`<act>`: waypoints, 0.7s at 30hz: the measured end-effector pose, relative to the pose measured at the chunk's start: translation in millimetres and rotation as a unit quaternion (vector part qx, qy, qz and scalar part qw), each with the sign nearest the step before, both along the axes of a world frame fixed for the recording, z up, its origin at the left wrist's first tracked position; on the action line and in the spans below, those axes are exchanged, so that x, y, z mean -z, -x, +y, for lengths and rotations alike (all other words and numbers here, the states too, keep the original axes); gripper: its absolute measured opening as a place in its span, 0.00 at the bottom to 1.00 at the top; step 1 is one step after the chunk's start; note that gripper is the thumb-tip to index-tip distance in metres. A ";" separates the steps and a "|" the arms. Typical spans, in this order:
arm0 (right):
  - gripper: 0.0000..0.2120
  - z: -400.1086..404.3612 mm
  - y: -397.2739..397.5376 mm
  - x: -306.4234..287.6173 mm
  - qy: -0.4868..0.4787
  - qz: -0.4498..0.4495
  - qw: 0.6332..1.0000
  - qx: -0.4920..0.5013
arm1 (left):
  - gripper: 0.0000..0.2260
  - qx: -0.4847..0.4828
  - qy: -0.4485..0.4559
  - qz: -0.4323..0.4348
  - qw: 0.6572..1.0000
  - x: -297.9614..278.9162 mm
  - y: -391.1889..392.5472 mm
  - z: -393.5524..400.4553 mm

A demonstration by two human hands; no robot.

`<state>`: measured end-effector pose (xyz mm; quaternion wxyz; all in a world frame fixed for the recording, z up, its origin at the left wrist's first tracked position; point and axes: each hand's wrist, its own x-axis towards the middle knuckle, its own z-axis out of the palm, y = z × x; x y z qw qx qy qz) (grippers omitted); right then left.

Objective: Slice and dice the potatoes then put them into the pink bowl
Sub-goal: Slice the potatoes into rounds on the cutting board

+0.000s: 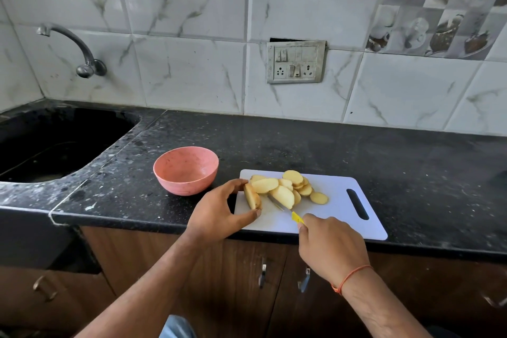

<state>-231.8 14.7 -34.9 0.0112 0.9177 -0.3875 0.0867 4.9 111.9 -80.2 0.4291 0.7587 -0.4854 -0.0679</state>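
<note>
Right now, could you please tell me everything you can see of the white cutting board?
The white cutting board is a thin, smooth, plastic-looking rectangle with rounded corners and a dark slot handle at its right end. It lies flat on the black countertop, its near edge at the counter's front, just right of the pink bowl. Potato slices are piled on its far left part. The left hand holds a slice on edge there; the knife lies over its middle.

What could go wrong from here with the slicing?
1. The left hand pinches a thin potato piece right beside the knife blade; a slip could likely nick a fingertip.
2. The cutting board overhangs the counter edge, so downward pressure there might tip it.
</note>
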 end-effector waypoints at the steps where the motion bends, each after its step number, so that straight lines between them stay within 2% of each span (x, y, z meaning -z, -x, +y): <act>1: 0.15 -1.6 1.1 0.1 -0.005 -0.001 1.000 -0.003 | 0.36 0.001 -0.002 -0.003 1.000 -0.2 0.0 0.0; 6: 0.14 -7.1 7.2 1.7 -0.054 -0.027 0.998 -0.011 | 0.37 0.004 -0.009 -0.011 1.000 0.9 -0.9 -1.0; 11: 0.15 -2.3 5.6 3.6 -0.151 -0.093 0.984 -0.028 | 0.39 -0.006 -0.014 -0.022 1.000 1.6 -0.6 -2.5; 21: 0.09 21.3 -23.0 -2.2 -0.117 -0.130 0.984 -0.033 | 0.37 -0.016 -0.013 -0.034 0.999 0.9 -1.0 -7.4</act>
